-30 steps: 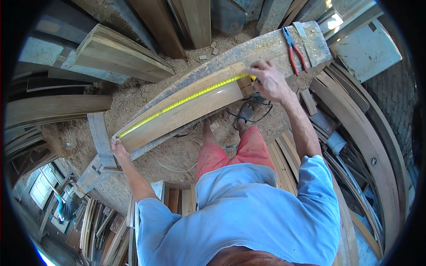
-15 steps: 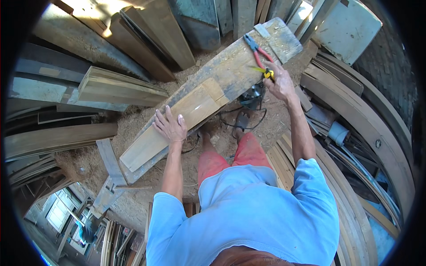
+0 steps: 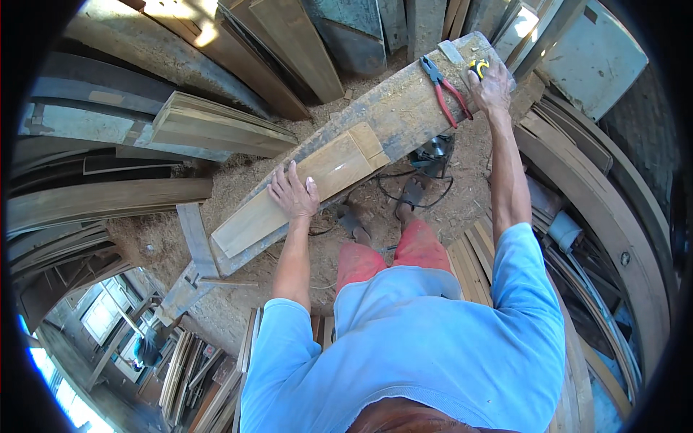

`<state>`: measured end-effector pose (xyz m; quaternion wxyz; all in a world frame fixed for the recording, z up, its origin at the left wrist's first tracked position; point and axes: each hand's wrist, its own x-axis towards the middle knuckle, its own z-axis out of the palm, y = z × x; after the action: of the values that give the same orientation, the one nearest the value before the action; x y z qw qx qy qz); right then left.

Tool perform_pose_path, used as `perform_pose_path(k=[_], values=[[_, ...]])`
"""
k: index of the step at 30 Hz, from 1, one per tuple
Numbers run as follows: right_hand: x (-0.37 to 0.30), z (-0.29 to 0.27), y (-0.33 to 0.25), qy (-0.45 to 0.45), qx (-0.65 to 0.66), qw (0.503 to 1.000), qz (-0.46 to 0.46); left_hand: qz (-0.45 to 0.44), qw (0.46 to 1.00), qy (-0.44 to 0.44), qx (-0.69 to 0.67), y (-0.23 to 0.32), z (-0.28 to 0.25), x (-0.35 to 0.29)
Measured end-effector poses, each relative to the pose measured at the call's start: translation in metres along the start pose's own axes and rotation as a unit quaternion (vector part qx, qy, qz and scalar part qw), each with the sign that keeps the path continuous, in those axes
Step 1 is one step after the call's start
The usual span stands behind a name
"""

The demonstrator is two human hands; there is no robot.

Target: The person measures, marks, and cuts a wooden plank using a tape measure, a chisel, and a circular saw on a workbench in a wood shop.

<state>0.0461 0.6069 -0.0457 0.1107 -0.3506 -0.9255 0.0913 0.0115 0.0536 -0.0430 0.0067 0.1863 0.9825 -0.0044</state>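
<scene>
My left hand (image 3: 294, 193) lies with fingers spread on a pale wooden board (image 3: 336, 167), which rests lengthwise on a worn plank bench (image 3: 401, 108). At the bench's far right end, my right hand (image 3: 492, 88) has its fingers round a yellow and black tape measure (image 3: 478, 68), low over the wood. Part of the tape measure is hidden under the fingers. Just left of this hand, pliers with red handles (image 3: 449, 101) lie on the bench, jaws pointing away. A short wooden piece (image 3: 371, 145) sits across the board's right end.
A dark corded power tool (image 3: 433, 155) is below the bench's near edge, its black cable looping by my feet. Stacked planks (image 3: 216, 124) lean at the left, and long timbers (image 3: 599, 184) lie at the right. Sawdust covers the ground. Another person (image 3: 148, 350) is far off at lower left.
My right hand has carried the tape measure away from me and right, past the pliers to the bench end. Its yellow blade no longer shows stretched out. My left hand stays on the board.
</scene>
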Motion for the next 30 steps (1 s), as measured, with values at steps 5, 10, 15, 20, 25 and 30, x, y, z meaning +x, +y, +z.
perform_pose_path(k=[5, 10, 15, 20, 25, 30], values=[[-0.069, -0.050, -0.089, -0.087, 0.217, 0.969, -0.076, -0.012, 1.000, -0.007, 0.005, -0.003, 0.001, -0.008], [-0.161, -0.018, -0.176, -0.362, 0.406, 0.835, -0.079, 0.003, 1.000, 0.003, -0.008, 0.002, 0.000, -0.002], [-0.191, 0.004, -0.199, -0.335, 0.403, 0.849, -0.065, 0.007, 1.000, 0.012, -0.001, 0.000, -0.007, 0.000], [-0.216, -0.037, -0.155, -0.459, 0.342, 0.820, -0.010, 0.002, 1.000, 0.020, -0.008, 0.000, -0.002, 0.003], [-0.308, -0.053, -0.097, -0.308, 0.308, 0.893, 0.109, 0.001, 0.999, 0.004, 0.046, -0.008, 0.006, -0.001], [-0.397, -0.080, -0.074, -0.250, 0.284, 0.884, 0.275, 0.003, 0.996, 0.074, 0.059, -0.006, 0.021, -0.003]])
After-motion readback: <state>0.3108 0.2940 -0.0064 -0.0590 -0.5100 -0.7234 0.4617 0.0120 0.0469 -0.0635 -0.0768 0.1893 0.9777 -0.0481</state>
